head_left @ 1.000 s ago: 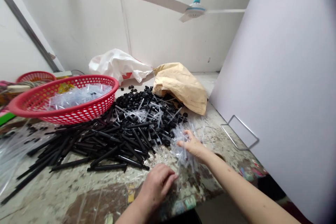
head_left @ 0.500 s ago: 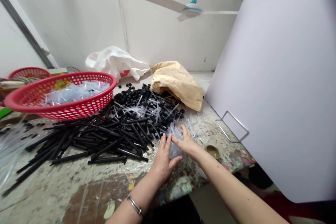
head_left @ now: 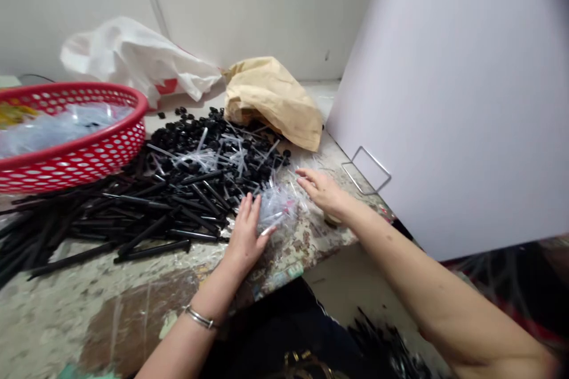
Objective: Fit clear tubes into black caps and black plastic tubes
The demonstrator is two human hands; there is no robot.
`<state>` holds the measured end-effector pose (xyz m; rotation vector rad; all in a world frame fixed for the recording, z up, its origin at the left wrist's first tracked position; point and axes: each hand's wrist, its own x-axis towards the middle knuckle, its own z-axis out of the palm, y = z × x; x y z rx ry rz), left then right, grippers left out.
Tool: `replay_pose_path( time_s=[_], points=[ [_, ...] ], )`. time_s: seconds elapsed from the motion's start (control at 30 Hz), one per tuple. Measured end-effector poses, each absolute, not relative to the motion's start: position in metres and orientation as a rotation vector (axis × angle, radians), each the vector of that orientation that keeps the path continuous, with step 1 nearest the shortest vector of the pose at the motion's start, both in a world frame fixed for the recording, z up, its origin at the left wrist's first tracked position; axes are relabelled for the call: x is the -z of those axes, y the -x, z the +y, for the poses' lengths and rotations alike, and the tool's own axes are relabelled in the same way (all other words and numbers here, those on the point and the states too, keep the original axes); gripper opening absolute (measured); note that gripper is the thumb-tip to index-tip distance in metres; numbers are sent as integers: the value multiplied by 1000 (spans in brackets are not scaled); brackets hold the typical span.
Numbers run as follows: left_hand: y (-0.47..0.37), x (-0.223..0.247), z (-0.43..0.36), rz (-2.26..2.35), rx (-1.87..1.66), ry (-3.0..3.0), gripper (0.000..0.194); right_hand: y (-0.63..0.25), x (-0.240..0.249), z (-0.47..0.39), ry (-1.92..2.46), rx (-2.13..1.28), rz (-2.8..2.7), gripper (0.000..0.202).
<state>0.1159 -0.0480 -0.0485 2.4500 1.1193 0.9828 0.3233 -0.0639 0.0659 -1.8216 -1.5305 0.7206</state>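
A heap of thin clear plastic tubes [head_left: 280, 204] lies on the worn tabletop between my hands. My left hand [head_left: 245, 237] rests against the heap's left side, fingers stretched out and thumb spread over its near edge. To the right of the heap is my right hand [head_left: 323, 190], its fingers extended and slightly bent, with nothing gripped. Behind my left hand, small black plastic parts [head_left: 191, 133] are piled up, with more clear tubes [head_left: 202, 160] scattered over them. Long black plastic tubes [head_left: 151, 225] lie loosely to the left.
A red perforated basket [head_left: 120, 136] holding clear plastic pieces stands at the left. A brown paper bag [head_left: 273, 100] and a white plastic bag [head_left: 128, 59] lie at the back. A large white panel [head_left: 444, 100] with a wire handle [head_left: 367, 172] rises at the right.
My hands have moved apart, the right one shifting away from the heap of clear tubes. The view has tilted down and turned right, so the ceiling fan is out of sight.
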Motion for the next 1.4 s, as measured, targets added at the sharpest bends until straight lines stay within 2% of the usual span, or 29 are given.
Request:
replay_pose_path(
  time_s=[0.13,0.2,0.27,0.4,0.53,0.67,0.77,0.9,1.03,1.2,1.4],
  points=[
    [-106,44,-51,1129,-985,-2500,76,-343,-69,-143,1862,-918,-1462,33],
    [-104,37,-55,1143,-964,-2532,85,-349,-56,-182,1895,-1128,-1282,33],
    [-107,29,-59,1130,-931,-2590,89,-353,-36,-209,1977,-1186,-1123,33],
    [-125,21,-60,1049,-816,-2767,76,-359,-6,-230,2033,-1186,-1006,30],
    [-140,28,-51,1092,-695,-2894,63,-362,2,-236,2013,-1150,-1050,27],
    [-144,35,-42,1144,-646,-2945,61,-344,4,-228,1950,-1024,-1242,26],
    [-144,37,-38,1198,-650,-2948,57,-312,6,-204,1796,-658,-1587,30],
    [-141,41,-35,1200,-667,-2975,55,-269,13,-162,1805,-334,-1909,53],
    [-137,49,-29,1122,-639,-3018,53,-253,33,-125,1906,-285,-2025,68],
    [-140,56,-8,1145,-712,-3003,51,-259,51,-90,1912,-255,-2069,71],
    [-139,49,1,1153,-775,-2875,53,-268,36,-78,1944,-293,-2146,68]
  ],
)
